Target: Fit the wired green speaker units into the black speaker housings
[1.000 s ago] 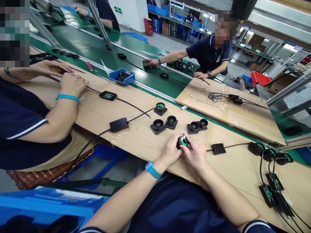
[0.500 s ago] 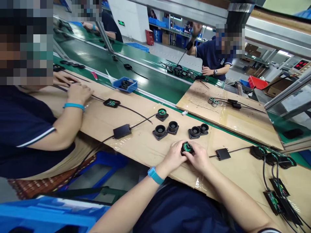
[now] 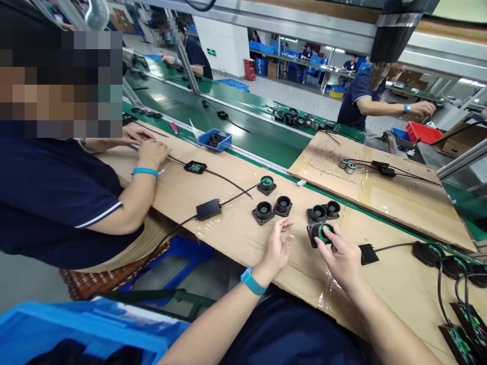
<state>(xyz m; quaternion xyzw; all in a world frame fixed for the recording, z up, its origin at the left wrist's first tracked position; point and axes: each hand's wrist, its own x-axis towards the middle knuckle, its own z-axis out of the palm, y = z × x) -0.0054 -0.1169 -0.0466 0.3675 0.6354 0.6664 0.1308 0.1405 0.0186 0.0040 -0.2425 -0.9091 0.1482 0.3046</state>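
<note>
Between the thumb and fingers of my right hand [image 3: 342, 253] is a black round housing with a square flange [image 3: 315, 235], tilted, a green circuit board showing inside it. My left hand [image 3: 277, 252] is apart from it, fingers spread, holding nothing. Beyond the held housing stand two more black housings [image 3: 316, 214] side by side. Another pair of housings [image 3: 264, 211] sits past my left hand. Behind that pair is a housing with a green board [image 3: 267, 183], wired by a cable to a flat black box [image 3: 208, 209]. Right of my right hand lies another black box [image 3: 368, 254], partly hidden.
A co-worker's hands [image 3: 152, 150] work at the left near an open black box [image 3: 195, 167]. A blue bin [image 3: 215, 140] stands at the belt's edge [image 3: 262, 137]. Wired housings [image 3: 428, 253] and open boxes with boards [image 3: 460, 342] lie at the right. A blue crate [image 3: 87, 329] is at lower left.
My left hand has let go of the housing and opened. My right hand has carried it rightward and tilted it. The view has shifted, and the far co-worker has turned to the right.
</note>
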